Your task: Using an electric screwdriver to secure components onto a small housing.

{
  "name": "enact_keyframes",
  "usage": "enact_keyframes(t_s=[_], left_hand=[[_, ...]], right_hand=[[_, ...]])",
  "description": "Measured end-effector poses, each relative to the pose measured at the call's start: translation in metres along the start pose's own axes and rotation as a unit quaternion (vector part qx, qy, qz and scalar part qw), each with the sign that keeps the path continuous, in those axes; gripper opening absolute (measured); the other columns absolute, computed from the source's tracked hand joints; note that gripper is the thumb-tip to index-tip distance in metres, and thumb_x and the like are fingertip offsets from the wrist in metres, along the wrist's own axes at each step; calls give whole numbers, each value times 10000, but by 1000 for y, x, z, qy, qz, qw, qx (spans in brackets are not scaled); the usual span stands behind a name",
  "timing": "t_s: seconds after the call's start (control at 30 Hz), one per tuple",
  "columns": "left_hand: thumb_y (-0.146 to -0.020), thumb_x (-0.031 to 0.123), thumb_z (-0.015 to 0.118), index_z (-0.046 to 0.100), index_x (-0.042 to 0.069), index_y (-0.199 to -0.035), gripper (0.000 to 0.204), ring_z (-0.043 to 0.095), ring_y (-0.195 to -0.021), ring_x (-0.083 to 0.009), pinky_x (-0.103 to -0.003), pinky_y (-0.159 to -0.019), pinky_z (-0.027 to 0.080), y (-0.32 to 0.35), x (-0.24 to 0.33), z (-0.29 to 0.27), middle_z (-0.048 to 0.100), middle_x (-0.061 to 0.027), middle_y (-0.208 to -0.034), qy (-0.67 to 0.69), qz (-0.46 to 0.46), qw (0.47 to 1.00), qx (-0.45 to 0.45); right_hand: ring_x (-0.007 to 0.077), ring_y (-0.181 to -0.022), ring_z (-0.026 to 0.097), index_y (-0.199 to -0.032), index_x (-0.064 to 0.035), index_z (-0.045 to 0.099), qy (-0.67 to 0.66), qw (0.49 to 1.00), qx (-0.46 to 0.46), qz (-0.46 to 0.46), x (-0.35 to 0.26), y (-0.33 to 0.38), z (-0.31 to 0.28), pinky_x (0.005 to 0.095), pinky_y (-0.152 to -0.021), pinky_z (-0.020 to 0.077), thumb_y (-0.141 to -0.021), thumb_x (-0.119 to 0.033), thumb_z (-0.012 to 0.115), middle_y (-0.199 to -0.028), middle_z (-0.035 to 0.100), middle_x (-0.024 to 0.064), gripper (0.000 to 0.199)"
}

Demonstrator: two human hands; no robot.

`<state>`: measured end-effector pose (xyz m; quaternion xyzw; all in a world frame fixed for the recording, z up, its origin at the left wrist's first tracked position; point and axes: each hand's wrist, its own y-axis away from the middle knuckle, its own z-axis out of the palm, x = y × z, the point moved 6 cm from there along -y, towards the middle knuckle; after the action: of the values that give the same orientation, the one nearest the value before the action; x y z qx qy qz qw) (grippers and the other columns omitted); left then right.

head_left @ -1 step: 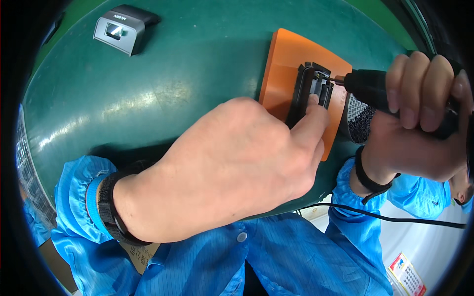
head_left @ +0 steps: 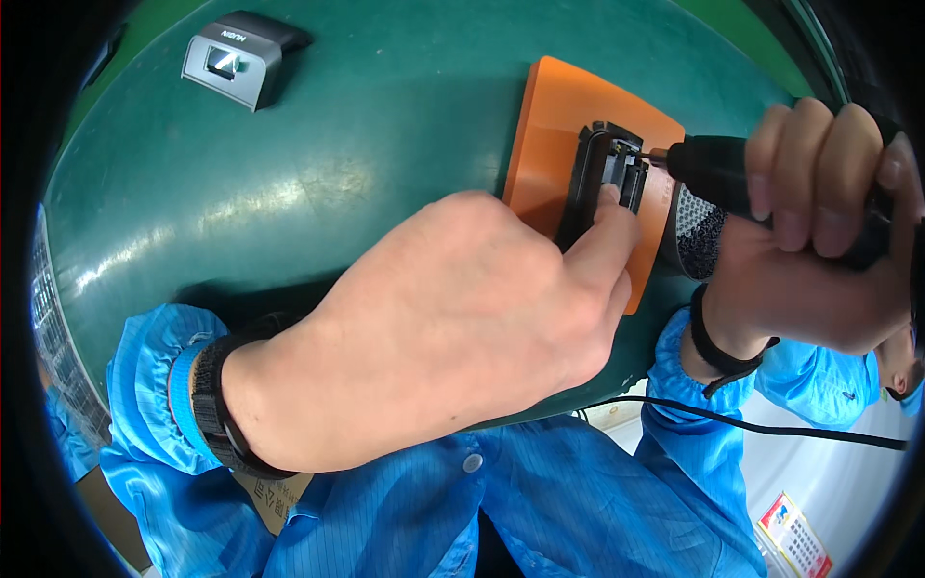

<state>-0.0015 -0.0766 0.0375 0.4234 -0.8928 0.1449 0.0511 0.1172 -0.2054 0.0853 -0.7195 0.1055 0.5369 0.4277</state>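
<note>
An orange block [head_left: 549, 111] lies at the right of the green table, with a black device housing [head_left: 578, 188] seated on it. Small inner parts show in the housing's open side. My left hand [head_left: 472, 308] is closed about the near end of the housing, one fingertip pressed on its inner part; the other fingers are partly hidden beneath the hand. An electric screwdriver [head_left: 711, 169], black and held nearly level, is gripped in my right hand [head_left: 814, 188]. Its thin bit points left and reaches the housing's right side; whether it sits on a screw I cannot tell.
A grey housing with a small window [head_left: 231, 60] stands at the far left of the table [head_left: 318, 144]. Right of the orange block is a container of small dark pieces [head_left: 700, 236]. A black cable [head_left: 752, 421] runs below my right wrist. Another person's blue sleeve [head_left: 819, 380] shows at right.
The screwdriver and my right hand have shifted very slightly left. My left hand and the housing have hardly moved.
</note>
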Motion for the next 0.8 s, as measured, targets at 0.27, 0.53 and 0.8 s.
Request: enact_keyframes(t_s=[0.27,0.53,0.8], left_hand=[[-786,95,696,724,49,-1079,298,547,-480,-112,-259,-439,417,-3,2,0,718,-93,-1304,-19,-7,1000,21],[-758,170,777,725,34,-1153,421,620,-556,-136,-273,-500,486,-5,1,-3,682,-65,-1377,-5,-8,997,-70],[-637,223,872,728,-2,-1170,596,703,-733,-145,-287,-547,542,-10,-1,-2,663,-80,-1415,29,-19,995,-88]], right_hand=[[129,-524,418,-1110,0,590,4,1000,14,2,-1,2,-2,332,-544,399,-1067,-225,370,-686,460,12,318],[132,-524,418,-1125,5,590,-69,997,18,-12,-38,15,-64,336,-546,402,-1067,-225,365,-687,460,14,327],[129,-525,411,-1066,1,609,-5,998,55,-6,-26,30,-60,323,-550,389,-1064,-242,389,-677,447,7,328]])
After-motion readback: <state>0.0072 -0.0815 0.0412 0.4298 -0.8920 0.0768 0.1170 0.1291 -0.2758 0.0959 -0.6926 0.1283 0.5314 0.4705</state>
